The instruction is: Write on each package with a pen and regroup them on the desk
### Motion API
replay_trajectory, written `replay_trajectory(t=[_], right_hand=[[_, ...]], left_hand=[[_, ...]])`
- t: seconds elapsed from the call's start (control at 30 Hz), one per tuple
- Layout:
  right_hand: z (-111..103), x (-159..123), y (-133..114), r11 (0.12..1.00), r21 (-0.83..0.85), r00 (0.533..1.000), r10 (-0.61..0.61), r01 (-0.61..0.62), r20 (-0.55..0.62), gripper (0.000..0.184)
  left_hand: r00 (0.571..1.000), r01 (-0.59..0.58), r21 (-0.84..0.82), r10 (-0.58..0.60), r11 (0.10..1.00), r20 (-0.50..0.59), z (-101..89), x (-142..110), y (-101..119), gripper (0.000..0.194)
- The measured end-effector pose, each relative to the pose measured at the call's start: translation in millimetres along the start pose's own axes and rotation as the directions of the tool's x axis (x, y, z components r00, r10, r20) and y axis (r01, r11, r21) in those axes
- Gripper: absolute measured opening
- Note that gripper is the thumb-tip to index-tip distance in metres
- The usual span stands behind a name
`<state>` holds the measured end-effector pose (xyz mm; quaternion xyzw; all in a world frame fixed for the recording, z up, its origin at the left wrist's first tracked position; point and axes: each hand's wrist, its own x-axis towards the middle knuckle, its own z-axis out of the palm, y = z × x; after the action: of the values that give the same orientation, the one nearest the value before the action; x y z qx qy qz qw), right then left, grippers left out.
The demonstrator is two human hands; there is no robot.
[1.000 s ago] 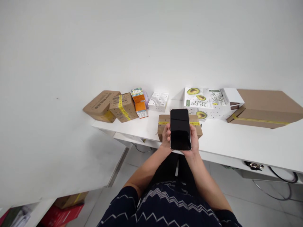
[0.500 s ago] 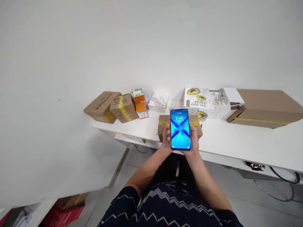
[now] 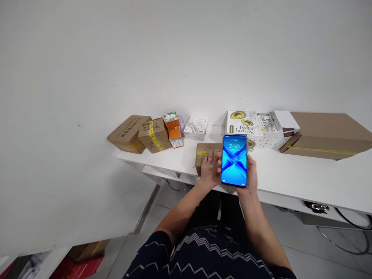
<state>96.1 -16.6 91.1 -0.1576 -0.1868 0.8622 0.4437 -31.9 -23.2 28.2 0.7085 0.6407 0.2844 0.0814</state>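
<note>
A smartphone (image 3: 234, 164) with a lit blue lock screen reading 2:40 is held upright to my view in my right hand (image 3: 251, 173). That hand wraps around it from behind, its fingertips showing at the phone's left edge. My left hand (image 3: 209, 170) is just left of the phone, fingers stretched out and holding nothing. Behind both hands lies a small brown cardboard box (image 3: 201, 150) with yellow tape; the phone and left hand hide part of it. Whether the left fingers touch this box I cannot tell.
Along the wall on the white desk (image 3: 186, 155) stand taped cardboard boxes (image 3: 155, 135), orange cartons (image 3: 174, 128), a white speckled box (image 3: 196, 128), avocado-printed boxes (image 3: 242, 122) and a long brown box (image 3: 325, 133). Cables (image 3: 353, 219) hang below the right side.
My left hand has let go of the phone and opened beside it. My right hand has carried the phone a little to the right.
</note>
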Motion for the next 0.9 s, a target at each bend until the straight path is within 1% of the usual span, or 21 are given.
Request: replay_trajectory(t=[0.07, 0.1, 0.13, 0.17, 0.2, 0.23, 0.27, 0.3, 0.33, 0.37, 0.4, 0.47, 0.57, 0.63, 0.7, 0.77, 0.83, 0.9], right_hand=[[-8, -12, -18, 0.982, -0.111, 0.986, -0.158, 0.151, -0.051, 0.051], [-14, -19, -29, 0.951, -0.197, 0.962, -0.258, 0.238, -0.084, 0.054], [-22, -26, -39, 0.898, -0.302, 0.92, -0.371, 0.321, -0.125, 0.056], [-32, -32, -49, 0.824, -0.423, 0.86, -0.48, 0.376, -0.171, 0.058], [-44, -38, -58, 0.734, -0.557, 0.784, -0.581, 0.389, -0.218, 0.06], [-58, -43, -66, 0.626, -0.695, 0.686, -0.678, 0.353, -0.262, 0.06], [-74, -47, -73, 0.517, -0.82, 0.592, -0.75, 0.245, -0.296, 0.06], [-90, -51, -79, 0.404, -0.912, 0.509, -0.802, 0.078, -0.312, 0.062], [-106, -53, -84, 0.297, -0.949, 0.471, -0.826, -0.104, -0.31, 0.064], [-121, -55, -88, 0.201, -0.943, 0.469, -0.828, -0.266, -0.309, 0.065], [-135, -55, -90, 0.121, -0.911, 0.469, -0.826, -0.394, -0.312, 0.067], [-157, -54, -92, -0.06, -0.837, 0.51, -0.815, -0.544, -0.274, 0.07], [-177, -49, -90, -0.295, -0.691, 0.556, -0.811, -0.66, -0.185, 0.07], [-185, -47, -88, -0.41, -0.604, 0.578, -0.809, -0.684, -0.106, 0.067], [-191, -45, -87, -0.496, -0.55, 0.611, -0.791, -0.672, -0.034, 0.063], [-196, -43, -87, -0.542, -0.523, 0.632, -0.775, -0.658, 0.008, 0.06], [-201, -42, -89, -0.549, -0.515, 0.633, -0.774, -0.658, 0.016, 0.058], [-205, -41, -92, -0.533, -0.526, 0.635, -0.772, -0.663, -0.017, 0.056]], left_hand=[[0.999, -0.032, 0.076, 0.035, 0.997, -0.042, -7.0, -2, 5, 0.064], [0.997, -0.046, 0.117, 0.053, 0.992, -0.06, -9.5, -3, 8, 0.067], [0.995, -0.055, 0.154, 0.067, 0.987, -0.073, -11.1, -3, 9, 0.07], [0.994, -0.06, 0.18, 0.075, 0.982, -0.08, -12.1, -2, 11, 0.073], [0.994, -0.058, 0.191, 0.075, 0.98, -0.083, -12.4, -2, 12, 0.075], [0.994, -0.056, 0.195, 0.073, 0.979, -0.083, -12.3, -2, 12, 0.076], [0.994, -0.053, 0.196, 0.07, 0.979, -0.082, -12.0, -1, 13, 0.076], [0.994, -0.052, 0.197, 0.069, 0.979, -0.081, -11.8, -1, 13, 0.077], [0.994, -0.055, 0.201, 0.072, 0.978, -0.078, -12.0, 0, 13, 0.078], [0.994, -0.061, 0.209, 0.078, 0.976, -0.074, -12.8, 0, 13, 0.078], [0.994, -0.071, 0.221, 0.088, 0.973, -0.066, -14.4, 1, 13, 0.078], [0.993, -0.102, 0.242, 0.115, 0.965, -0.039, -21.2, 2, 12, 0.075], [0.988, -0.154, 0.238, 0.147, 0.959, 0.046, -40.7, 7, 5, 0.068], [0.982, -0.166, 0.22, 0.141, 0.961, 0.126, -58.2, 12, -5, 0.071], [0.972, -0.141, 0.207, 0.095, 0.968, 0.216, -76.0, 16, -18, 0.081], [0.952, -0.089, 0.19, 0.028, 0.978, 0.306, -91.4, 21, -33, 0.09], [0.921, -0.046, 0.154, -0.018, 0.987, 0.388, -102.4, 25, -46, 0.095], [0.895, -0.03, 0.104, -0.019, 0.994, 0.445, -108.2, 29, -56, 0.095]])
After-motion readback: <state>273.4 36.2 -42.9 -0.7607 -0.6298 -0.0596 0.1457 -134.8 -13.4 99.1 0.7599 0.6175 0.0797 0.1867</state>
